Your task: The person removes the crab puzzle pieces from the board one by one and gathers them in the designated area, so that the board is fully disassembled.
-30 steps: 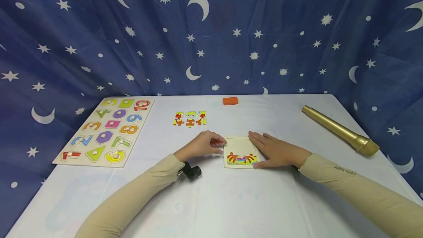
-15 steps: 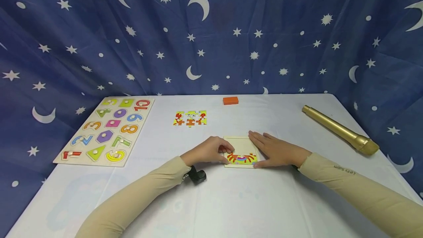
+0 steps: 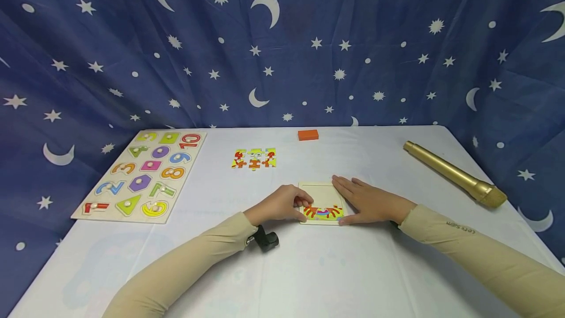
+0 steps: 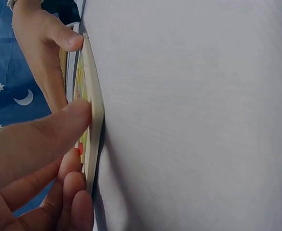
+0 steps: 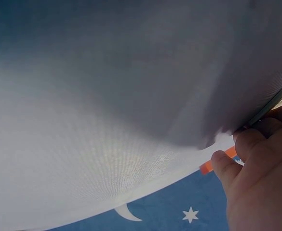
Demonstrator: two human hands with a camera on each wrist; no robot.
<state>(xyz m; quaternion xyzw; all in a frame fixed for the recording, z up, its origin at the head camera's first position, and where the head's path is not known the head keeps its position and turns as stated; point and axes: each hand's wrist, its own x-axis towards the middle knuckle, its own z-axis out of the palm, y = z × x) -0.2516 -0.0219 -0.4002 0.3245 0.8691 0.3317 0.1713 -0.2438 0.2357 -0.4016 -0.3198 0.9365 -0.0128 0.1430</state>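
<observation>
A small square puzzle board [image 3: 321,194] with a pale wooden rim lies on the table. Along its near side sits a row of yellow and red puzzle pieces [image 3: 323,212]. My left hand [image 3: 279,203] holds the board's near left corner, thumb on the front rim, fingers curled at the side with a fingertip over the leftmost piece. In the left wrist view, that thumb [image 4: 68,120] presses the rim. On the right, my right hand [image 3: 366,201] rests against the board's edge with fairly straight fingers. The right wrist view shows its fingers from behind.
Joined puzzle pieces [image 3: 254,158] lie behind and left of the board. Further back is an orange block [image 3: 308,135]. A number-and-shape peg board [image 3: 145,175] lies at the left, a gold microphone [image 3: 454,173] at the right. A starry blue curtain [image 3: 304,58] hangs behind the table.
My left hand has moved right and slightly nearer, from beside the board's left edge onto its near left corner and the leftmost piece. The right hand has stayed put.
</observation>
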